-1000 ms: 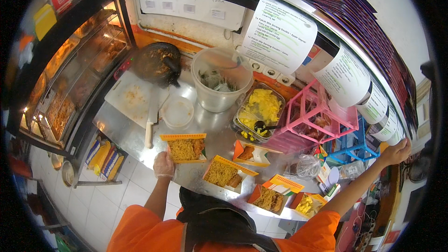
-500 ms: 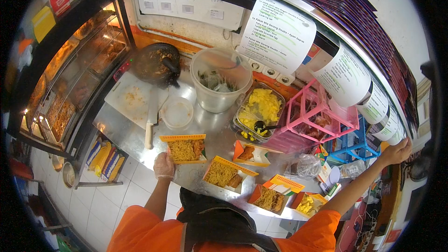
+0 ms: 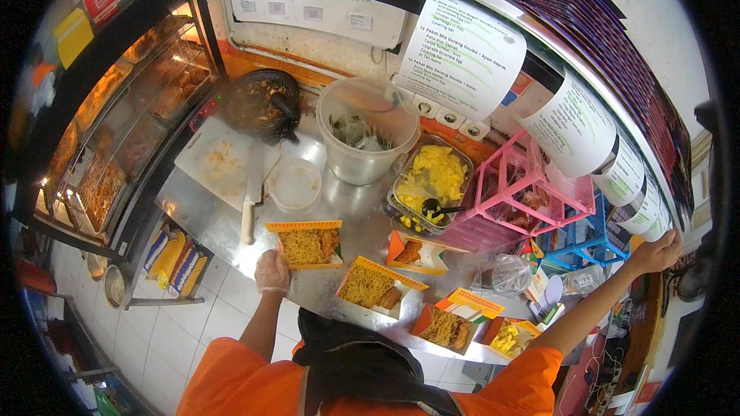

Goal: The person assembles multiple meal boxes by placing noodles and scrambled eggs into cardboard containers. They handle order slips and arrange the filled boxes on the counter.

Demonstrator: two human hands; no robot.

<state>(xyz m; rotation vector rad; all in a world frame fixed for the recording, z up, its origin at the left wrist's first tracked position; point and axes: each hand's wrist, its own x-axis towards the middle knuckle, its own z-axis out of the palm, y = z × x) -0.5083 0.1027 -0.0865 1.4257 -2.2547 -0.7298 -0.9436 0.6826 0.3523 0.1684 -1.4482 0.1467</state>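
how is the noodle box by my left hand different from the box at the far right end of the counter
The noodle box by the gloved left hand holds brown noodles with a darker piece; the far-right box holds yellow chunks. The noodle box looks larger, though it sits nearer the picture's middle. The left hand touches the noodle box; nothing touches the far-right box. Both are open orange boxes.

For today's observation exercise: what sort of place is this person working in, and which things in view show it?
Probably a small takeaway food stall. Open boxes of noodles lie in a row on a steel counter, a glass warming cabinet holds fried food, and paper order slips hang above.
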